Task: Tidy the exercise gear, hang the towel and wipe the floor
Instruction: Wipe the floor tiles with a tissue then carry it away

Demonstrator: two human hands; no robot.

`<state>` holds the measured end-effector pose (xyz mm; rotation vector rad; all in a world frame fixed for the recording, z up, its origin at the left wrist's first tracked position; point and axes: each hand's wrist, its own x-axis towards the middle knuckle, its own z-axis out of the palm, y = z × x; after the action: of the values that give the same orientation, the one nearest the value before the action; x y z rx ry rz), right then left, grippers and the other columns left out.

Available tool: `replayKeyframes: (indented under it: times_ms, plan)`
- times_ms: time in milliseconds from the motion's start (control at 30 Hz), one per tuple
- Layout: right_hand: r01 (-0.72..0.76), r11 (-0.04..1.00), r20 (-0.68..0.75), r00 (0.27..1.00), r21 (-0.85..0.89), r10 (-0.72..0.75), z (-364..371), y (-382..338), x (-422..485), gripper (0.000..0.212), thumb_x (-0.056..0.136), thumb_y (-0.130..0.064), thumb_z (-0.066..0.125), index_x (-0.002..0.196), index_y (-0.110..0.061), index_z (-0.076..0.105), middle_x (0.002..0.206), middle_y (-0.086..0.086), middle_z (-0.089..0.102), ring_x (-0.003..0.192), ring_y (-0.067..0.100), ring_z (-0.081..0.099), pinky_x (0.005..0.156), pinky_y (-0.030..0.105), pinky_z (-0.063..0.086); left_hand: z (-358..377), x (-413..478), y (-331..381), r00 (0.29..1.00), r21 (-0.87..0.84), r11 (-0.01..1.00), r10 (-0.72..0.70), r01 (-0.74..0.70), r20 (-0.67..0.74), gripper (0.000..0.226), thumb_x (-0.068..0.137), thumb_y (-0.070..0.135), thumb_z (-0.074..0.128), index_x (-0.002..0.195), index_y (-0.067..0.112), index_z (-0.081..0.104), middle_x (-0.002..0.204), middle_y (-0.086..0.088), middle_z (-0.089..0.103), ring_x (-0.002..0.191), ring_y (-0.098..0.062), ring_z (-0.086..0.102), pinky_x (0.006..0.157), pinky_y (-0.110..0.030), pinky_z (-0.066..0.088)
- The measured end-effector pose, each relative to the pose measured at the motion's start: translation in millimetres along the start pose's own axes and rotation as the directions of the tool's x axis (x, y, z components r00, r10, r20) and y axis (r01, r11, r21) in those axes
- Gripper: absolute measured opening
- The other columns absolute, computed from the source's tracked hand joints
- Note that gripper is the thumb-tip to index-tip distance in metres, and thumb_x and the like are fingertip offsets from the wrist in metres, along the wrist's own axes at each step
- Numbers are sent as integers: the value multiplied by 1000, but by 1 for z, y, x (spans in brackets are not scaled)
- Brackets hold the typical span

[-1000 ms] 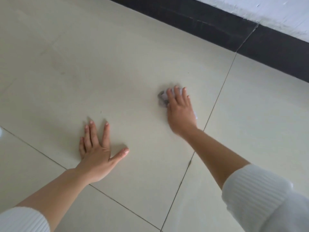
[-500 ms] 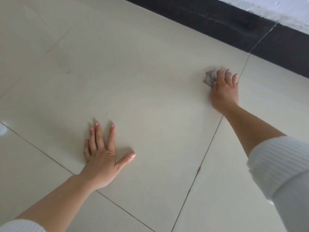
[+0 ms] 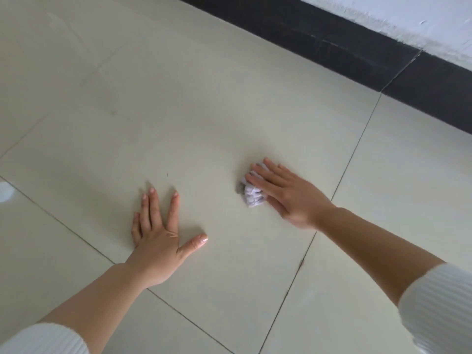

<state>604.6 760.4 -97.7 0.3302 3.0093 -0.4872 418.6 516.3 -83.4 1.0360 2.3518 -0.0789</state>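
Observation:
A small crumpled white wad (image 3: pixel 251 195), paper or cloth with grey smudges, lies on the pale tiled floor (image 3: pixel 178 111). My right hand (image 3: pixel 288 194) lies flat on top of it with straight fingers, pressing it against the tile; only the wad's left part shows past the fingers. My left hand (image 3: pixel 158 238) rests flat on the same tile to the left, fingers spread, holding nothing. Both arms wear white ribbed sleeves pushed up the forearm.
A black skirting board (image 3: pixel 344 49) runs along the far side under a white wall (image 3: pixel 408 19). Dark grout lines cross the floor, one passing under my right forearm. A bright reflection (image 3: pixel 5 191) shows at the left edge.
My right hand has slid the wad back from near the skirting board toward me and leftward, closer to my left hand. My left hand has stayed planted on the tile.

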Motion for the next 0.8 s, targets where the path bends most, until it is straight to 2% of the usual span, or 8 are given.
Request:
replayKeyframes:
  times_ms: [67, 133, 233, 433, 600, 700, 767, 800]
  plan:
    - [-325, 945, -116, 938, 30, 326, -13, 34, -4, 50, 103, -31, 23, 152, -23, 17, 159, 3, 15, 148, 26, 6, 120, 41, 10, 0, 0, 0, 1000, 2, 1000, 7, -7, 10, 117, 44, 97, -13, 139, 32, -36, 145, -8, -46, 131, -20, -46, 113, -44, -15]
    - [-642, 755, -171, 735, 136, 656, -22, 51, 10, 50, 104, -26, 22, 153, -22, 14, 161, 6, 9, 148, 28, -1, 120, 40, 2, 1, 0, -1, 1000, -8, 1000, 17, -16, 6, 115, 45, 96, -12, 138, 32, -37, 145, -8, -47, 130, -20, -48, 113, -44, -16]
    - [-802, 543, -152, 521, 251, 840, -21, 33, 58, 52, 103, -30, 20, 153, -20, 11, 161, 9, 1, 147, 32, -9, 118, 41, -4, 4, 1, -3, 1000, -1, 1000, 26, -26, -6, 111, 50, 95, -9, 135, 32, -40, 143, -8, -48, 127, -19, -51, 112, -44, -17]
    - [-520, 833, -106, 832, 192, 544, 7, -67, 92, 50, 104, -35, 21, 153, -27, 13, 161, 5, 0, 147, 29, -11, 117, 35, -6, 4, 2, -2, 999, -5, 999, 38, -38, -25, 105, 55, 89, -2, 131, 30, -44, 145, -13, -45, 133, -25, -42, 112, -44, -16]
    - [-181, 972, -12, 983, 149, 185, 26, -113, 28, 55, 100, -41, 13, 152, -25, 19, 160, -1, 10, 148, 21, -6, 118, 29, -7, -4, 3, -6, 990, 6, 992, 122, -123, 77, 100, 71, 84, 11, 140, 28, -36, 143, -15, -47, 133, -27, -44, 113, -45, -17]
    - [-137, 990, -20, 990, 25, 137, 28, -95, -24, 51, 102, -38, 18, 151, -24, 22, 158, -3, 18, 148, 19, 5, 120, 33, 7, -17, 3, -42, 950, 118, 943, 307, -312, 63, 90, 68, 79, -6, 138, 32, -38, 147, -8, -43, 134, -19, -41, 115, -42, -15]
    - [-439, 897, -134, 887, 60, 443, 22, -70, -44, 49, 102, -36, 19, 150, -29, 16, 158, -2, 18, 148, 18, 4, 120, 36, 8, -33, 12, -80, 932, 158, 922, 362, -355, -23, 84, 73, 76, -9, 138, 32, -37, 153, -4, -35, 140, -18, -33, 116, -41, -11]
    - [-616, 775, -172, 755, 141, 632, 18, -60, -44, 49, 103, -34, 19, 151, -29, 14, 159, -1, 16, 148, 19, 1, 120, 35, 6, -42, 20, -101, 939, 161, 934, 335, -320, -76, 85, 73, 75, -8, 140, 30, -34, 154, -5, -31, 142, -19, -29, 116, -41, -10]
